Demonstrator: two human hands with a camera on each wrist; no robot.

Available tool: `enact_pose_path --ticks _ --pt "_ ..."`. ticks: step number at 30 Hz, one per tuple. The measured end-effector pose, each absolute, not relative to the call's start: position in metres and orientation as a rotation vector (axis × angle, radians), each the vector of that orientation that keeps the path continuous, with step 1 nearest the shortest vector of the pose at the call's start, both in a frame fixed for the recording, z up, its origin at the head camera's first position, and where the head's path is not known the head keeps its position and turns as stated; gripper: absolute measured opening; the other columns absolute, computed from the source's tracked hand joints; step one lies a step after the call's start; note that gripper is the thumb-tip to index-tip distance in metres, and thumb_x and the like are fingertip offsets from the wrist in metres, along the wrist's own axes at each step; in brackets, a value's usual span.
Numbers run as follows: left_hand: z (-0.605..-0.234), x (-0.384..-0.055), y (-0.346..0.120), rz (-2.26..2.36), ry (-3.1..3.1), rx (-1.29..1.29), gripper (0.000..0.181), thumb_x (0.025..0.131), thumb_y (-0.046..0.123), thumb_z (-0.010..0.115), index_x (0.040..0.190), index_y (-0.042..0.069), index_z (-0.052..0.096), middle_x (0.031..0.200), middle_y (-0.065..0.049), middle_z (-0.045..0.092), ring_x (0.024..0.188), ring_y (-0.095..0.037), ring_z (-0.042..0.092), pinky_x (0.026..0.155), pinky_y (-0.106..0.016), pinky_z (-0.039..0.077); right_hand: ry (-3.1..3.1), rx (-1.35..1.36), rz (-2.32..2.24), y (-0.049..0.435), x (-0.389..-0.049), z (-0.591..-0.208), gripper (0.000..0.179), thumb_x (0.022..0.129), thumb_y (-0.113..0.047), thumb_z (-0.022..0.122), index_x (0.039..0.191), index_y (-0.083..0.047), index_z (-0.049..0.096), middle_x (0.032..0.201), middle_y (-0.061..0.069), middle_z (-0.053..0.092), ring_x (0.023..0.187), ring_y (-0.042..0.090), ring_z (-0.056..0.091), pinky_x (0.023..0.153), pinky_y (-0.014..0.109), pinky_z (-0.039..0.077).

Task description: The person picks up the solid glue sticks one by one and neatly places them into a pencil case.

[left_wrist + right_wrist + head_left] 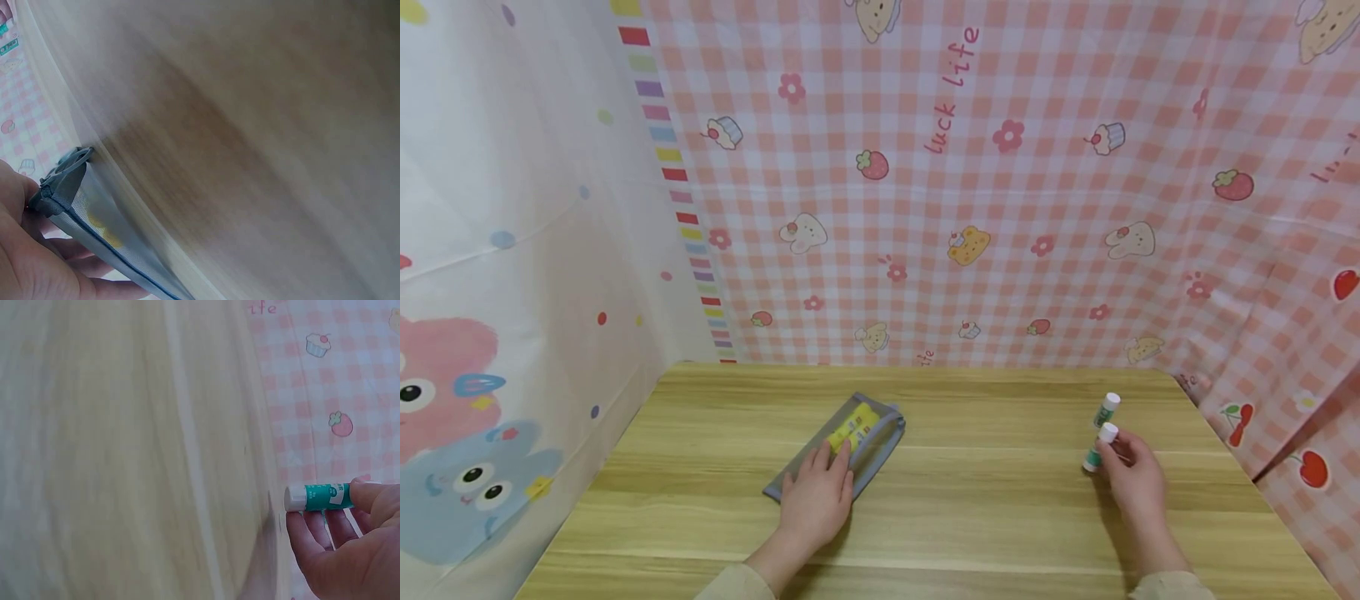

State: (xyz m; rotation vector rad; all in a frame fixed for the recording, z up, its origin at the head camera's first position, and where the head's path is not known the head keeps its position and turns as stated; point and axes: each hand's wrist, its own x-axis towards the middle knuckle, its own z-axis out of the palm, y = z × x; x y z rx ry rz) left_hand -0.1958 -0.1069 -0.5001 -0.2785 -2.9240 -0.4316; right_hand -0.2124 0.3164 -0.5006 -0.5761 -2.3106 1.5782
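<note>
Pouch (pixel 869 447): grey mesh, yellow contents (pixel 859 423), on table (pixel 970 517); my left hand (pixel 816 498) rests across it, fingers extended. Glue stick (pixel 1092 459): upright, pinched in my right hand (pixel 1138 481). Second stick (pixel 1106 412): standing just behind.

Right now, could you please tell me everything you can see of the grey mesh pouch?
The pouch is an oblong case of grey, see-through mesh, with solid grey trim and, at one end, a grey loop. Yellow items show through the mesh. It lies on the wood-patterned table, left of centre in the head view, slanting from near left to far right. The left hand rests on it, covering part of it. Whether it is fastened cannot be told.
</note>
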Motion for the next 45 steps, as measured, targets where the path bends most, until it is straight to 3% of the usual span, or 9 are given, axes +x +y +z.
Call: enact_pose_path --ticks 3,9,16,34,45 --pt "-0.500 -0.196 -0.107 -0.433 -2.929 -0.278 0.046 0.102 0.029 0.049 0.144 0.012 0.052 0.143 -0.023 0.049 0.128 -0.044 0.047 0.091 -0.076 0.037 -2.289 -0.557 1.633 0.310 -0.215 -0.499 0.045 0.102 -0.016 0.056 0.136 0.010 0.046 0.126 0.026 0.055 0.077 -0.015 0.049 0.070 0.013 0.052" --pt "-0.500 -0.195 -0.107 -0.444 -2.937 -0.269 0.046 0.102 0.029 0.049 0.145 0.012 0.052 0.144 -0.023 0.048 0.128 -0.044 0.047 0.091 -0.076 0.037 -2.208 -0.514 1.768 0.298 -0.219 -0.496 0.040 0.100 -0.008 0.057 0.132 0.012 0.046 0.105 0.004 0.060 0.077 -0.008 0.055 0.070 0.017 0.055" --pt "-0.500 -0.196 -0.107 -0.440 -2.931 -0.264 0.046 0.102 0.029 0.049 0.145 0.012 0.052 0.144 -0.023 0.048 0.128 -0.044 0.047 0.092 -0.076 0.037 -2.160 -0.475 1.866 0.284 -0.222 -0.495 0.038 0.100 -0.006 0.056 0.132 0.013 0.045 0.096 -0.004 0.058 0.076 -0.004 0.058 0.071 0.021 0.056" --pt "-0.499 -0.197 -0.107 -0.425 -2.937 -0.269 0.046 0.102 0.029 0.049 0.145 0.012 0.051 0.144 -0.023 0.047 0.129 -0.044 0.047 0.092 -0.075 0.037 -2.172 -0.405 2.022 0.239 -0.230 -0.494 0.039 0.101 -0.005 0.054 0.133 0.013 0.043 0.102 0.007 0.058 0.074 0.001 0.062 0.072 0.024 0.057" --pt "-0.498 -0.197 -0.107 -0.425 -2.951 -0.269 0.047 0.103 0.029 0.048 0.146 0.013 0.050 0.145 -0.023 0.047 0.129 -0.044 0.046 0.093 -0.075 0.036 -2.153 -0.373 2.102 0.206 -0.234 -0.496 0.033 0.101 -0.003 0.055 0.129 0.012 0.047 0.105 0.014 0.056 0.078 0.010 0.063 0.072 0.028 0.058"
